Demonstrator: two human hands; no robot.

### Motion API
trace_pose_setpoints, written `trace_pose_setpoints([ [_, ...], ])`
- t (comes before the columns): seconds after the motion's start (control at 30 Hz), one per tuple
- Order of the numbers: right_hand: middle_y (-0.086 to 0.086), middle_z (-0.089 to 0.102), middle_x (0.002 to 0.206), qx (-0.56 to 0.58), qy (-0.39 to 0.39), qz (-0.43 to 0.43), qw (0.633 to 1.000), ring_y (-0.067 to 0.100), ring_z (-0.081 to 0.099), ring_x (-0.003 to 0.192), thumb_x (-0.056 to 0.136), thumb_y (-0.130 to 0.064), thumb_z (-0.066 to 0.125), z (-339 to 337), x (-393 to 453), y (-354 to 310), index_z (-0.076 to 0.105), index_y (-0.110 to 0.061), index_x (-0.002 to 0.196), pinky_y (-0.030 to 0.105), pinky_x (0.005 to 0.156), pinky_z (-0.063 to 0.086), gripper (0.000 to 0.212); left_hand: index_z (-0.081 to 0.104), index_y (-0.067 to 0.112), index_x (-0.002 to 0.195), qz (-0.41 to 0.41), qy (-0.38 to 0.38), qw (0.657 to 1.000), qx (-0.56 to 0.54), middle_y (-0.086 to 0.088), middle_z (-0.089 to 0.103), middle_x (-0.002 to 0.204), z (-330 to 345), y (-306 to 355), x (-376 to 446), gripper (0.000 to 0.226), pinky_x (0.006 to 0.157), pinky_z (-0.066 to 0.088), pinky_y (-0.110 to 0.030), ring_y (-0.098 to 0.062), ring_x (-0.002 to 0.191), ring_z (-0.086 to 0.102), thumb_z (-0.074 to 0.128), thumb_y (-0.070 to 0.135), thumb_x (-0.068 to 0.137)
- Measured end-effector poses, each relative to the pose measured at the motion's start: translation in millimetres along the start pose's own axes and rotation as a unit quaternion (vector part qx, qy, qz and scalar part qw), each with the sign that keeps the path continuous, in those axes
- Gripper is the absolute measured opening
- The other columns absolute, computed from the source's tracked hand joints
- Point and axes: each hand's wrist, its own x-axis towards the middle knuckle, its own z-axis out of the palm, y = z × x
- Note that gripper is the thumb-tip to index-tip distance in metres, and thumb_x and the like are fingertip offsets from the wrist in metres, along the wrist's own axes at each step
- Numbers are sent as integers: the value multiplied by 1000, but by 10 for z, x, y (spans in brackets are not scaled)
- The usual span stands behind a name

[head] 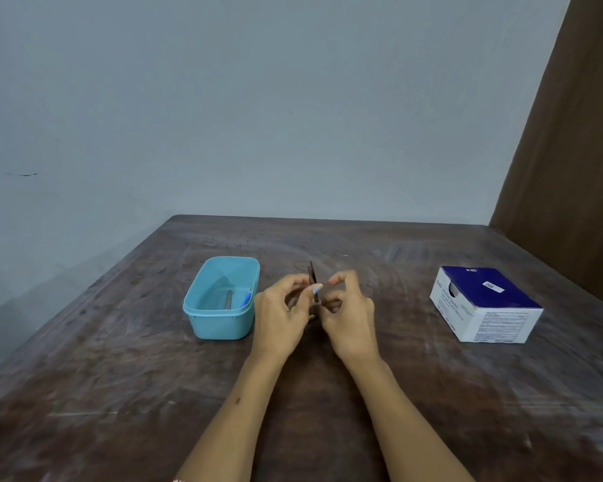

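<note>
At nine o'clock from the hands, a teal tub [220, 325] is seen on the worktop [119, 394], with a blue-capped piece [246, 298] and a grey stick [228, 299] lying inside it. Just right of it, the left hand [281, 313] is curled round a slim dark item [311, 273]. The item is held upright over the middle of the worktop, its top pointing to twelve o'clock. A small pale-blue part [316, 290] shows at the fingertips (what it is cannot be told, as the frame is blurred there). The right hand [350, 316] is set close beside the item with forefinger and thumb bent toward it; whether a pinch is made cannot be told. Well apart at three o'clock, a blue-and-white box [486, 304] is seen.

The step in hand is judged to be fine work on the item, perhaps pulling off or fitting the pale-blue part. It is best done with the item steadied in the left hand, low over the worktop, so that anything dropped lands near. The small part should be taken by the right fingertips alone and moved straight along the item's length, not levered sideways.
</note>
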Motion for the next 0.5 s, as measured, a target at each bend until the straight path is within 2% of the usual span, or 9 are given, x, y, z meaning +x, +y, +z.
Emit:
trace_pose_setpoints([
  [0.03, -8, 67, 70, -8, -3, 11, 1000, 5, 65, 68, 77, 0, 70, 3, 5, 17, 42, -23, 94, 18, 68, 51, 40, 68, 11, 92, -4, 13, 1000, -12, 3, 69, 82, -2, 11, 2, 11, 65, 51, -10, 3, 78, 65, 69, 15, 83],
  [0.1, -9, 68, 72, 34, 18, 52, 998, 0, 65, 68, 78, 4, 67, -8, 29, 25, 45, -21, 93, 13, 67, 51, 37, 66, 13, 94, -12, 37, 999, -24, 2, 69, 84, -3, -1, 8, 10, 68, 56, -21, -6, 79, 67, 66, 18, 85],
  [0.17, -1, 71, 80, 150, 49, 119, 980, 0, 66, 71, 81, 5, 65, -42, 59, 3, 49, -19, 92, 13, 67, 52, 32, 66, 13, 98, -26, 42, 998, -28, 3, 69, 86, -4, -31, 8, 15, 70, 59, -35, -13, 82, 68, 65, 20, 86],
  [0.23, 6, 70, 86, 290, 52, 185, 937, 9, 67, 77, 84, 7, 62, -67, 85, -31, 53, -16, 95, 22, 68, 57, 27, 67, 11, 104, -31, 36, 999, -23, 2, 69, 88, -1, -39, 0, 21, 70, 60, -41, -14, 82, 69, 66, 21, 85],
  [0.33, 6, 68, 82, 385, 23, 216, 897, 16, 67, 79, 87, 9, 55, -96, 103, -56, 58, -8, 100, 30, 71, 58, 22, 65, 10, 112, -16, 3, 1000, 13, 2, 70, 92, 16, -32, -21, 28, 74, 59, -32, -10, 84, 68, 67, 14, 84],
  [0.43, 7, 68, 85, 407, 2, 223, 886, 22, 66, 84, 89, 8, 53, -110, 102, -59, 65, -8, 92, 30, 71, 58, 21, 66, 10, 113, -1, -17, 998, 55, -2, 71, 98, 18, -21, -31, 30, 72, 50, -7, -4, 82, 63, 67, 9, 83],
  [0.5, 10, 67, 85, 412, 2, 234, 881, 24, 65, 83, 88, 9, 53, -112, 103, -75, 67, -7, 87, 30, 72, 58, 21, 66, 9, 112, -1, -24, 997, 70, -4, 71, 99, 15, -12, -31, 30, 69, 44, 0, -2, 80, 60, 67, 8, 83],
])
